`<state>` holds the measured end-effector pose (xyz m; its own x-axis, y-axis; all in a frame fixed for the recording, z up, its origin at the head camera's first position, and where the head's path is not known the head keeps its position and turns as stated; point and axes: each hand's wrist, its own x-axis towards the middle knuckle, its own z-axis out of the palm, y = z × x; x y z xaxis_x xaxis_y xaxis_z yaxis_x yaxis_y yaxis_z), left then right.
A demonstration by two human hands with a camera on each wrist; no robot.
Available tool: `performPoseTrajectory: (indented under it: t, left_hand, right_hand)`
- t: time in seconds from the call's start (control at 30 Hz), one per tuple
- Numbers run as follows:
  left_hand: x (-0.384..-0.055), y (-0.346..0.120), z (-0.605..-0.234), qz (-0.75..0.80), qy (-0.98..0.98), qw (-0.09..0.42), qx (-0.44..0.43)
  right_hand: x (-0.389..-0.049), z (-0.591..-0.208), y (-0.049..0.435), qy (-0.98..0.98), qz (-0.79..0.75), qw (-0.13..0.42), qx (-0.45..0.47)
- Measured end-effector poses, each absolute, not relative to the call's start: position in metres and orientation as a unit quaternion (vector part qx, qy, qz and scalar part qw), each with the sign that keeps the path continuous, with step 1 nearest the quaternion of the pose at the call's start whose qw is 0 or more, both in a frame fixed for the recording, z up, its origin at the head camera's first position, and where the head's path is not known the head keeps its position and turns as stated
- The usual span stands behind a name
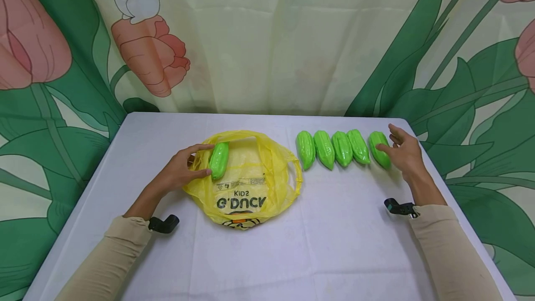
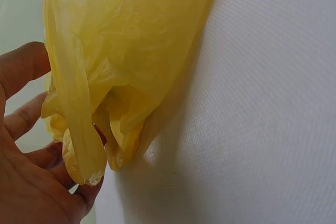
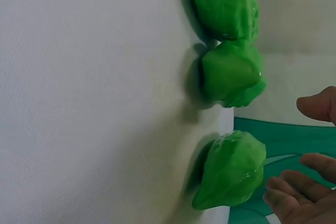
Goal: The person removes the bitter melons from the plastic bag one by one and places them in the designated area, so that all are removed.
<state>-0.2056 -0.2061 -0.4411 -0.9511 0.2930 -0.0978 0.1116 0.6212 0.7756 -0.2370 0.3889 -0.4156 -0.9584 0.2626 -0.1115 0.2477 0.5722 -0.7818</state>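
My left hand [image 1: 180,166] is at the left rim of a yellow plastic bag [image 1: 276,185], thumb and forefinger spread beside a glossy green bitter melon [image 1: 219,160] in the bag's mouth. In the left wrist view, loosely bent fingers [image 2: 23,121] lie around the bag's handle [image 2: 79,124]; that bitter melon is hidden there. Over at the right, my right hand [image 1: 405,152] is held with parted fingers beside the outermost bitter melon [image 1: 379,150], its thumb overlapping it in the head view. The right wrist view shows a gap between that hand [image 3: 302,182] and the bitter melon [image 3: 233,169].
Several more ridged bitter melons [image 1: 342,149] form a row between the bag and my right hand. A white cloth [image 1: 251,264] covers the table. Behind its far edge hangs a curtain [image 1: 267,59] printed with tulips and leaves.
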Motion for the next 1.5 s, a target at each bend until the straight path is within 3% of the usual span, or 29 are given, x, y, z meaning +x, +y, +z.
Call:
performPoseTrajectory:
  t: [0.63, 1.5]
  left_hand:
    - [-0.204, -0.205, -0.44, 0.414, 0.897, 0.108, 0.111]
    - [-0.2, -0.204, -0.439, 0.415, 0.896, 0.111, 0.111]
  right_hand:
    - [-0.233, -0.39, 0.334, -0.885, 0.457, 0.035, -0.076]
    - [-0.236, -0.387, 0.258, -0.866, 0.5, 0.021, 0.012]
